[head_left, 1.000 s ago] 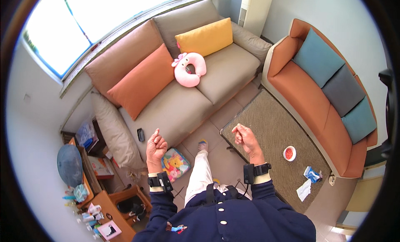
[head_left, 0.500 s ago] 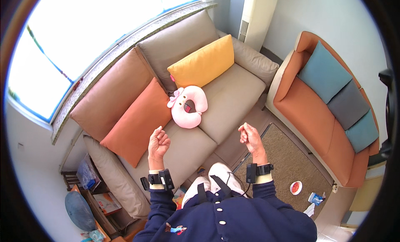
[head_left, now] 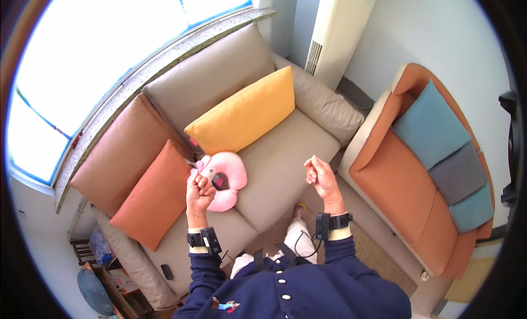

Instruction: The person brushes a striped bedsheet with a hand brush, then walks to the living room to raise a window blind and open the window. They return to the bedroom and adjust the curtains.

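the left hand (head_left: 200, 197) is held raised before the beige sofa (head_left: 296, 149), its fingers bent in toward the palm; how tightly they are closed, and whether anything is enclosed in them, cannot be told. the right hand (head_left: 324, 182) is held up likewise, well apart from the left, with its fingers loosely curled and pointed up and inward; their grip cannot be made out either.

just beyond the left fingers, a pink u-shaped neck pillow (head_left: 237, 173) is seen on the sofa seat, its near left part overlapped in the view by them; whether it is touched cannot be told. to the left of the same fingers, an orange cushion (head_left: 153, 195) is leaned against a brownish back cushion (head_left: 118, 160). farther beyond them, a yellow oblong cushion (head_left: 241, 110) is propped against a taupe back cushion (head_left: 211, 77). nearer the body than the left fingers and to their left, a small black oblong object (head_left: 167, 272) is laid on the seat.

to the right of the right fingers, an orange curved sofa (head_left: 403, 182) is seen, on which a large teal cushion (head_left: 433, 121), a grey cushion (head_left: 460, 173) and a smaller teal cushion (head_left: 472, 209) are lined up.
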`<state>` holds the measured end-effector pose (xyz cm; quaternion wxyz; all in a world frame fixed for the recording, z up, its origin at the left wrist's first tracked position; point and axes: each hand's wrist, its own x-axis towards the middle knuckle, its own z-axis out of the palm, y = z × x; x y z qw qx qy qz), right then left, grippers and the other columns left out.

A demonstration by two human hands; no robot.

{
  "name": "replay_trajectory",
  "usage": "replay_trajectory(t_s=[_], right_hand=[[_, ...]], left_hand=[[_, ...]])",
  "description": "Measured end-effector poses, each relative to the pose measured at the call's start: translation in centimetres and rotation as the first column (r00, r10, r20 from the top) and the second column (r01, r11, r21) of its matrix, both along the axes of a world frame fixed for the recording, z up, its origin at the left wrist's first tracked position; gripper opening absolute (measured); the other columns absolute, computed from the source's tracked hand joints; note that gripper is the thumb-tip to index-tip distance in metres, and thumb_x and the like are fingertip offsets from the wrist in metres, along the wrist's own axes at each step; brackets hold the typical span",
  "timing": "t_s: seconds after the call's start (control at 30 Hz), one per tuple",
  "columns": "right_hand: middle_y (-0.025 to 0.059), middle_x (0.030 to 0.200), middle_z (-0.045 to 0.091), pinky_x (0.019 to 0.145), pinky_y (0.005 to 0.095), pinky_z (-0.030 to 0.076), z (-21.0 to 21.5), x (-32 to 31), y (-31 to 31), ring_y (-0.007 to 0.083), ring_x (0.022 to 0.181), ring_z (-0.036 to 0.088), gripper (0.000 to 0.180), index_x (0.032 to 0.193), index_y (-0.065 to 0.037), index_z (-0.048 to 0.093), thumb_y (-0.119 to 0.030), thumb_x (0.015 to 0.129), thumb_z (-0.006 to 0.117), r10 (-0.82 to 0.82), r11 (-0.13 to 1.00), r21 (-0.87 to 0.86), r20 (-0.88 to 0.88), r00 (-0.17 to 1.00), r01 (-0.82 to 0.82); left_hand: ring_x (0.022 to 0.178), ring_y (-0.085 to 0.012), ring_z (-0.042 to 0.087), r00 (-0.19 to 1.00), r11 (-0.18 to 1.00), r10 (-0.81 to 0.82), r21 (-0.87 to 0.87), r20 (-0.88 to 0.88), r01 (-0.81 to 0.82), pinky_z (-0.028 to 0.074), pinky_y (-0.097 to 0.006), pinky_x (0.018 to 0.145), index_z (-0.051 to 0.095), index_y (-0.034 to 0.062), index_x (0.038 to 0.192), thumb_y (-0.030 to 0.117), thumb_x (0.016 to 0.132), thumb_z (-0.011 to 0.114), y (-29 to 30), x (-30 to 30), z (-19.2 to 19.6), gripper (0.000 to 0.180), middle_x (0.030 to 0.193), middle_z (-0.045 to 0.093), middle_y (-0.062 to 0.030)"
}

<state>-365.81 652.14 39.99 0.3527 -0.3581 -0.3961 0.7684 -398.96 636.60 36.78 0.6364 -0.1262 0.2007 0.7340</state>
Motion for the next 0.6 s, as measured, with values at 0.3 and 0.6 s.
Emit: replay_trajectory(t_s=[0.3, 0.6], right_hand=[[-0.0052, 0.052, 0.035, 0.049, 0.0212, 0.033, 0.1, 9.2, 15.9, 0.0051, 0.047, 0.034, 0.033, 0.082, -0.004, 0.054, -0.032, 0.096, 0.042, -0.019, 0.994, -0.105, -0.030, 0.999, 0.015], [-0.0049, 0.052, 0.035, 0.049, 0.0213, 0.034, 1.0, 11.0, 23.6, 0.0048, 0.047, 0.033, 0.033, 0.083, -0.004, 0.054, -0.032, 0.095, 0.043, -0.034, 0.993, -0.112, -0.013, 0.999, 0.032]], left_hand=[[0.041, -0.0059, 0.028, 0.989, 0.993, -0.118, -0.020, -0.089, 0.116, 0.026, -0.021, 0.040, 0.057, 0.0087, 0.091, 0.023, 0.092, 0.049, 20.7, 11.3, -0.2, 0.016, 0.055, 0.041, 0.0040], [0.041, -0.0064, 0.029, 0.985, 0.992, -0.124, -0.029, -0.116, 0.122, 0.026, -0.021, 0.040, 0.059, 0.0106, 0.091, 0.024, 0.091, 0.049, 31.2, 10.0, 1.7, 0.017, 0.054, 0.038, 0.0053]])
